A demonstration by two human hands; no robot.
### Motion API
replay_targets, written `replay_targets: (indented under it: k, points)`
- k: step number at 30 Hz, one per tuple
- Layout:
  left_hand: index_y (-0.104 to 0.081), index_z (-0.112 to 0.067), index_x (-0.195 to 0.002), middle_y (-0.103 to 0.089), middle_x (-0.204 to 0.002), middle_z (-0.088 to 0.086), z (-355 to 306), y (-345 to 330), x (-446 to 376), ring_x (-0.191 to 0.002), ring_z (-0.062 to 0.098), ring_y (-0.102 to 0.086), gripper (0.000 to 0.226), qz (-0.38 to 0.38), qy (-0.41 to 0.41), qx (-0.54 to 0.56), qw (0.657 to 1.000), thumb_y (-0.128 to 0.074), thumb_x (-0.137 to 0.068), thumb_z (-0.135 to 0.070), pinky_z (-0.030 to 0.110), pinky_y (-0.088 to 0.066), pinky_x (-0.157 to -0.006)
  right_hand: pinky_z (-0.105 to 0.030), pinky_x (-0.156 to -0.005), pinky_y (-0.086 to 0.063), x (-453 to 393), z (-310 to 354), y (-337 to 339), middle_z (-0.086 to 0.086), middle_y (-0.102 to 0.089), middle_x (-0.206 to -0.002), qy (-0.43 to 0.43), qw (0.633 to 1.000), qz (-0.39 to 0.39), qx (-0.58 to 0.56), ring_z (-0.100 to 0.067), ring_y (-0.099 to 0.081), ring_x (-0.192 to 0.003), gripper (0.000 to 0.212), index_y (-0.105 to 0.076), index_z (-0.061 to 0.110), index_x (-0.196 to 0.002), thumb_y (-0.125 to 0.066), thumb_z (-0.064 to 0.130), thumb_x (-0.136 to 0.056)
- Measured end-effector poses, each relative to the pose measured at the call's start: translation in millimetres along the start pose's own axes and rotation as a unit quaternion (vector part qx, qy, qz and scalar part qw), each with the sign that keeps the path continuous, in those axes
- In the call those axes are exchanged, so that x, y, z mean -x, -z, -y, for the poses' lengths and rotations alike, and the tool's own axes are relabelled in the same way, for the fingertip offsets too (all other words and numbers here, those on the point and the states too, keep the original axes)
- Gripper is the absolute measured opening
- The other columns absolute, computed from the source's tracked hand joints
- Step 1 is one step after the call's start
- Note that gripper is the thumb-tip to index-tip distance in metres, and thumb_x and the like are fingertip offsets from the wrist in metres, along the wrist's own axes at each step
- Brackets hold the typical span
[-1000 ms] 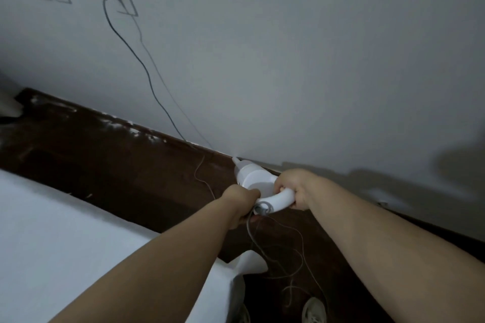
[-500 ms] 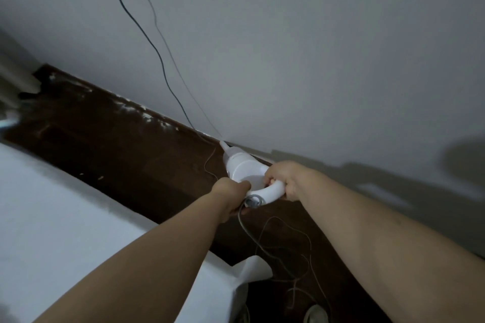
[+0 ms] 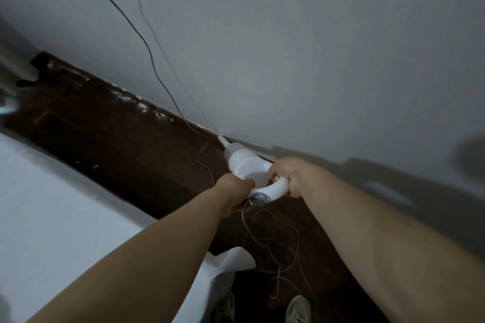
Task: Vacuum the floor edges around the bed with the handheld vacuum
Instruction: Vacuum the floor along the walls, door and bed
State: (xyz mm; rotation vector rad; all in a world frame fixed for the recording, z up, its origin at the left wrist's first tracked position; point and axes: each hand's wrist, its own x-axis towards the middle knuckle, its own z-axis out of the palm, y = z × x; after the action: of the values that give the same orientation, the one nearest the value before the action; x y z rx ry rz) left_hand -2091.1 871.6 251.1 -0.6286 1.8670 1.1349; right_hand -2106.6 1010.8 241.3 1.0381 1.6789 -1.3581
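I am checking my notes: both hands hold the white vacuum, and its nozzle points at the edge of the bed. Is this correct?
Not quite. In the head view both hands, left hand and right hand, do hold the white vacuum, but its nozzle points at the floor edge along the wall, away from the bed.

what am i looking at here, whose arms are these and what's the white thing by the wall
No robot here: the picture comes from a camera worn on a person's head, looking down at their own two bare arms. Both hands hold a white handheld vacuum. The right hand grips its curved handle; the left hand grips the rear end, where a cord comes out. The nozzle points into the seam where the dark wood floor meets the grey wall. A white bed fills the lower left. A cable hangs down the wall, loose cords lie on the floor, and the person's shoes show at the bottom.
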Motion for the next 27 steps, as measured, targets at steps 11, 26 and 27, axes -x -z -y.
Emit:
replay_targets:
  k: [11, 26, 27]
  points:
    - [-0.05, 0.004, -0.124, -0.064, -0.105, 0.019, 9, -96, 51, -0.074, 0.022, -0.063, 0.036, 0.019, -0.015, 0.001, 1.0, -0.053, -0.095, -0.017, 0.024, -0.053, -0.048, -0.039, -0.089, -0.05, 41, -64, 77, -0.015, -0.053, -0.086, -0.016, 1.0, -0.008, 0.017, -0.025, -0.056, -0.075, 0.011, -0.052, 0.003, -0.08, -0.052, -0.006, -0.086]
    - [-0.046, -0.002, -0.129, -0.065, -0.098, 0.014, 83, -161, 107, -0.074, 0.019, -0.065, 0.038, 0.102, -0.016, -0.054, 0.993, -0.052, -0.096, -0.02, 0.025, -0.056, -0.057, -0.044, -0.091, -0.052, 102, -193, 96, -0.017, -0.056, -0.114, -0.036, 0.993, -0.089, -0.063, -0.029, -0.06, -0.1, 0.033, -0.049, 0.005, -0.112, -0.058, -0.005, -0.082]
    - [-0.046, -0.003, -0.128, -0.065, -0.1, 0.014, 90, -165, 113, -0.077, 0.019, -0.066, 0.037, 0.109, -0.017, -0.061, 0.992, -0.053, -0.096, -0.021, 0.026, -0.056, -0.059, -0.044, -0.092, -0.052, 109, -204, 96, -0.017, -0.056, -0.115, -0.038, 0.992, -0.098, -0.075, -0.03, -0.059, -0.102, 0.032, -0.047, 0.006, -0.11, -0.058, -0.005, -0.081]
